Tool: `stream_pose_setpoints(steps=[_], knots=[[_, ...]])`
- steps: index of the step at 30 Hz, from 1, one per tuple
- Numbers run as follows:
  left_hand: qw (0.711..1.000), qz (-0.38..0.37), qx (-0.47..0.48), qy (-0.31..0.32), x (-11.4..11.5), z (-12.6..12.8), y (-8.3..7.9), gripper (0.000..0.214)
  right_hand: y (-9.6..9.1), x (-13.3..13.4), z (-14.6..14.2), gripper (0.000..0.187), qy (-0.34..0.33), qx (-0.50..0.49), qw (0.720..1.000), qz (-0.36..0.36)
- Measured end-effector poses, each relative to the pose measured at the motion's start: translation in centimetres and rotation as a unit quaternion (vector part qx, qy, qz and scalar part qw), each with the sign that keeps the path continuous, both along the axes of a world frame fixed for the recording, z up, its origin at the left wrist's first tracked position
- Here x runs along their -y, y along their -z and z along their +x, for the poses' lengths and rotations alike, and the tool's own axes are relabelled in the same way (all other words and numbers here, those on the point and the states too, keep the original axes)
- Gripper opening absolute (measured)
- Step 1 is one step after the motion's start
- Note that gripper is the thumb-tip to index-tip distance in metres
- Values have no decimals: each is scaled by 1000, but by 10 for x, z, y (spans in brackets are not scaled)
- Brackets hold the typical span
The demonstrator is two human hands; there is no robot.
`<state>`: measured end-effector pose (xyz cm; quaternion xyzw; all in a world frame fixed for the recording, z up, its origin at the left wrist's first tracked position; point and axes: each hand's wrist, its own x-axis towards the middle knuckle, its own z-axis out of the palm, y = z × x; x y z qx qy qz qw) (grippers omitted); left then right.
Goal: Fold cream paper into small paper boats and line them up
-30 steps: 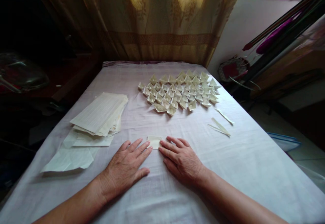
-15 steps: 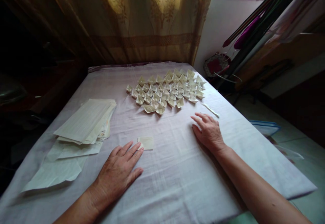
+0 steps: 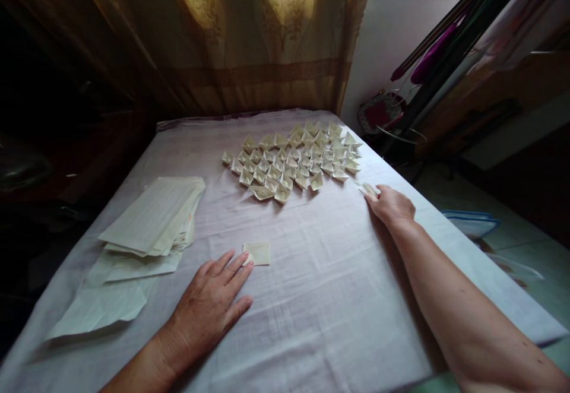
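Note:
My left hand point(image 3: 216, 295) lies flat on the cloth with its fingers spread. Its fingertips rest on the left edge of a small folded paper square point(image 3: 259, 253). Farther right, my right hand point(image 3: 392, 205) is closed at the near end of a thin white strip point(image 3: 367, 189), whose far end shows past the fingers. What the strip is made of I cannot tell. Several folded paper boats point(image 3: 293, 161) stand close together in rows beyond both hands, just left of the strip.
A stack of loose paper sheets point(image 3: 149, 212) lies at the left on the table's pale cloth point(image 3: 307, 298). Behind the table hangs a patterned curtain point(image 3: 267, 43). Umbrellas point(image 3: 439, 48) and a small bag point(image 3: 380, 113) are beyond the right edge.
My right hand has moved right and slightly forward to the white strip, and its fingers have closed there. My left hand stays on the paper square.

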<state>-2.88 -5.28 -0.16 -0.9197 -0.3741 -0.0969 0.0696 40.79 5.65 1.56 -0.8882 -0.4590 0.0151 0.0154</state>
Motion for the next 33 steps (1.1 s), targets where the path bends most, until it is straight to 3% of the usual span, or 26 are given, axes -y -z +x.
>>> stream_pose_setpoints(steps=[6, 14, 16, 19, 21, 23, 28, 30, 33], knots=[[1000, -11, 3, -9, 1, -1, 2, 45, -5, -21, 11, 24, -4, -8, 1000, -27], [1000, -21, -6, -15, 2, 3, -1, 45, -10, -21, 20, 44, 47, 37, 998, 9], [999, -23, -5, -24, 3, 4, -2, 44, -9, -19, 14, 44, 19, 59, 997, 49], [999, -27, -3, -33, 4, 6, -2, 42, 0, -15, -5, 39, -117, 85, 983, 118], [999, -28, 4, -33, 5, 6, -2, 42, 8, -14, -18, 34, -193, 67, 975, 84], [999, -30, 11, -36, 5, 7, -2, 41, 14, -14, -24, 32, -195, 64, 976, 68], [999, -29, 18, -37, 5, 7, -1, 42, 14, -11, -19, 39, -83, 69, 991, 85], [999, -29, 24, -39, 5, 8, -2, 42, 12, -5, -28, 36, -131, 60, 980, 137], [998, -35, 24, -42, 4, 9, -4, 43, 12, 7, -63, 31, -226, 5, 951, 214]])
